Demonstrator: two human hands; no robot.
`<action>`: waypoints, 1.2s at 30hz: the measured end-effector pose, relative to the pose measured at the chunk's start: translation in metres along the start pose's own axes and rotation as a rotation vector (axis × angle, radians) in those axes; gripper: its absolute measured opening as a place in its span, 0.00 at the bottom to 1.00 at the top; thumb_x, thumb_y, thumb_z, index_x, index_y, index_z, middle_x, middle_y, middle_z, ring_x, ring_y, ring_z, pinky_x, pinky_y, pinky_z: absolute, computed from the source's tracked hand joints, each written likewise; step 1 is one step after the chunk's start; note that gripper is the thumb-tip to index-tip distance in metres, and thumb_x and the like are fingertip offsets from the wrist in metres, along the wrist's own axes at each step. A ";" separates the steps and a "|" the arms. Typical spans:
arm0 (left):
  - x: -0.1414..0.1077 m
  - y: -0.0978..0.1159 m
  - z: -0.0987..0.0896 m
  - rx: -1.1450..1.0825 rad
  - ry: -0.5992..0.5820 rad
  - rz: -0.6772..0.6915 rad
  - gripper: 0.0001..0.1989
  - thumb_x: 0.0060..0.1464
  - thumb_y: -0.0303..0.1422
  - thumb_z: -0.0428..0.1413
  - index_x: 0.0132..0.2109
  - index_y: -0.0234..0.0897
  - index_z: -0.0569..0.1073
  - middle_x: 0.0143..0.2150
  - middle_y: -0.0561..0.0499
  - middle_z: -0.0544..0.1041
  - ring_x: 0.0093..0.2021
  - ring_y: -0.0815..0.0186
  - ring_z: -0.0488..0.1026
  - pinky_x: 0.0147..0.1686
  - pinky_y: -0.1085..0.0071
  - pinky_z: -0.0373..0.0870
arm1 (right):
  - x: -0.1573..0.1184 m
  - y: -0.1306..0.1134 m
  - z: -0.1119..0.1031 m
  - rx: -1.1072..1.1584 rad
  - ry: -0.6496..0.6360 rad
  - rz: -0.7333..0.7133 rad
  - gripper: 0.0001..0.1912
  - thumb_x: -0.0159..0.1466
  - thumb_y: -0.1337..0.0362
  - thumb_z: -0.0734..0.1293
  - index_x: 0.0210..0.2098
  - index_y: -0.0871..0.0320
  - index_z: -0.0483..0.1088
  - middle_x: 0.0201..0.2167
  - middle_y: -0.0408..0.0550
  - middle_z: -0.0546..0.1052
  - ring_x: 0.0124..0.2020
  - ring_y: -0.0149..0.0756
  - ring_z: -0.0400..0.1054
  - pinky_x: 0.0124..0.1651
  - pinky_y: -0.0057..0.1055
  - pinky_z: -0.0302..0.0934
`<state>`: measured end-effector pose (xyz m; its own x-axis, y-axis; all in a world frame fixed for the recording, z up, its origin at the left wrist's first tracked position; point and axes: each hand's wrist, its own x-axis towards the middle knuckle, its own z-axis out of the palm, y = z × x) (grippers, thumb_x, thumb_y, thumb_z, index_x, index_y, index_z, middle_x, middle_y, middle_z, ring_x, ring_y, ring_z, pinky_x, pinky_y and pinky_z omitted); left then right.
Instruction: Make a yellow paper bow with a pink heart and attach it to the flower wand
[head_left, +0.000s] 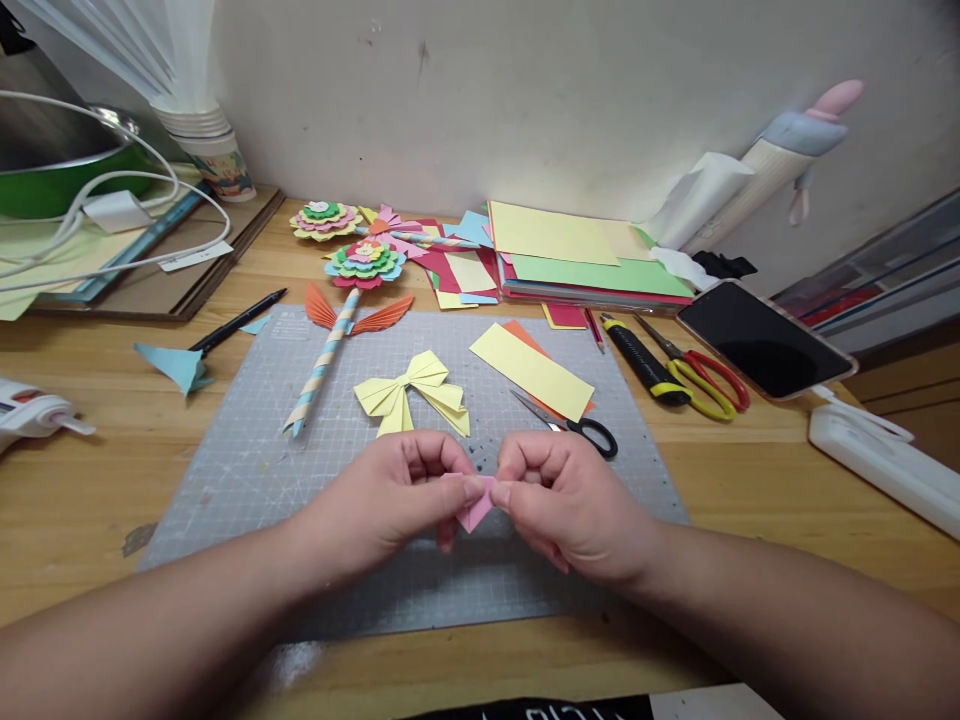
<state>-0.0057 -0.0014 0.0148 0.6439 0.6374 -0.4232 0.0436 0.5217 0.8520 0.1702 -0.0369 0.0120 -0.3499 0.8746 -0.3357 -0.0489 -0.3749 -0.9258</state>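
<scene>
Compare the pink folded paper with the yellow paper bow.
The pink folded paper is pinched between the left hand and right hand; the yellow paper bow lies on the cutting mat. What shows of the pink folded paper is smaller than the yellow paper bow. The pink folded paper narrows to one downward point; the yellow paper bow spreads into loops and tails. Both are creased paper.

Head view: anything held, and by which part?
Folded pink paper: left hand pinches its upper part, right hand its upper right edge.
</scene>
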 end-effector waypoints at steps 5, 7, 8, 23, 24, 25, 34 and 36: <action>0.003 -0.003 -0.002 -0.122 0.000 0.064 0.11 0.50 0.38 0.62 0.32 0.34 0.71 0.24 0.57 0.70 0.23 0.74 0.66 0.22 0.78 0.68 | 0.000 -0.001 -0.002 0.042 0.095 -0.089 0.12 0.60 0.61 0.65 0.22 0.56 0.60 0.08 0.31 0.60 0.08 0.19 0.47 0.11 0.17 0.40; 0.003 -0.003 -0.002 -0.073 0.008 0.083 0.12 0.51 0.37 0.61 0.30 0.34 0.70 0.22 0.57 0.69 0.22 0.74 0.66 0.22 0.78 0.68 | 0.001 -0.002 -0.003 0.045 0.111 -0.129 0.13 0.60 0.62 0.66 0.22 0.56 0.60 0.08 0.31 0.61 0.08 0.19 0.47 0.11 0.17 0.41; 0.003 -0.003 -0.003 -0.039 0.018 0.089 0.12 0.51 0.37 0.61 0.29 0.34 0.70 0.20 0.57 0.69 0.21 0.74 0.65 0.22 0.78 0.67 | 0.001 -0.002 -0.003 0.039 0.112 -0.143 0.13 0.60 0.62 0.66 0.22 0.56 0.60 0.09 0.31 0.61 0.09 0.19 0.47 0.12 0.17 0.41; -0.001 0.005 0.000 0.231 0.244 0.202 0.14 0.50 0.39 0.59 0.27 0.34 0.67 0.17 0.60 0.66 0.18 0.77 0.61 0.19 0.81 0.57 | 0.013 0.002 -0.005 -0.065 0.102 -0.264 0.06 0.59 0.64 0.67 0.29 0.58 0.66 0.17 0.35 0.66 0.15 0.22 0.60 0.17 0.19 0.56; -0.002 0.004 0.000 0.240 0.242 0.199 0.14 0.50 0.39 0.59 0.27 0.34 0.67 0.17 0.60 0.65 0.18 0.77 0.61 0.19 0.80 0.57 | 0.012 0.003 -0.005 -0.065 0.094 -0.267 0.06 0.60 0.63 0.67 0.30 0.58 0.66 0.18 0.35 0.67 0.15 0.23 0.60 0.17 0.20 0.56; -0.003 0.004 0.000 0.246 0.236 0.197 0.14 0.50 0.39 0.59 0.27 0.34 0.67 0.18 0.60 0.65 0.18 0.76 0.61 0.19 0.80 0.57 | 0.012 0.003 -0.005 -0.070 0.087 -0.271 0.06 0.60 0.63 0.67 0.29 0.58 0.66 0.17 0.35 0.67 0.15 0.23 0.60 0.18 0.20 0.56; -0.003 0.000 -0.001 0.247 0.094 0.138 0.12 0.52 0.38 0.57 0.28 0.35 0.67 0.18 0.59 0.66 0.18 0.75 0.63 0.20 0.79 0.58 | 0.007 0.003 -0.003 -0.137 0.096 -0.338 0.11 0.58 0.67 0.67 0.23 0.57 0.61 0.13 0.32 0.59 0.12 0.20 0.49 0.15 0.20 0.43; -0.003 0.000 0.000 0.220 0.057 0.117 0.13 0.52 0.39 0.58 0.28 0.35 0.66 0.19 0.59 0.66 0.19 0.75 0.64 0.21 0.78 0.60 | 0.006 0.002 -0.002 -0.137 0.111 -0.359 0.11 0.57 0.68 0.67 0.22 0.56 0.60 0.14 0.32 0.58 0.13 0.20 0.47 0.15 0.20 0.42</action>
<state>-0.0075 -0.0032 0.0164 0.6108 0.7202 -0.3289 0.1401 0.3105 0.9402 0.1700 -0.0317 0.0074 -0.2297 0.9733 0.0035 -0.0218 -0.0015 -0.9998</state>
